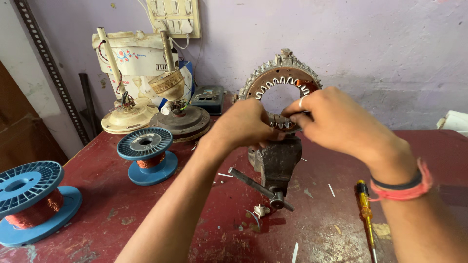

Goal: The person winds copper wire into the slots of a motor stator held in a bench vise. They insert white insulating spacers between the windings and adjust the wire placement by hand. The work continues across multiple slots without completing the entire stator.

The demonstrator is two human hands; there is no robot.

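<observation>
A ring-shaped motor stator (280, 73) with white slot liners stands upright, clamped in a dark bench vise (277, 163) on a red table (122, 209). My left hand (243, 124) is closed at the stator's lower left rim. My right hand (336, 119) pinches at the lower slots of the ring, a ring on one finger. Whether a small piece sits between the fingers is hidden. A red and black band circles my right wrist.
Two blue spools of copper wire (146, 153) (31, 199) sit at the left. Old fan motor parts (175, 114) and a cream fan housing (134, 58) stand at the back. A yellow screwdriver (365, 216) lies at the right. Paper scraps litter the tabletop.
</observation>
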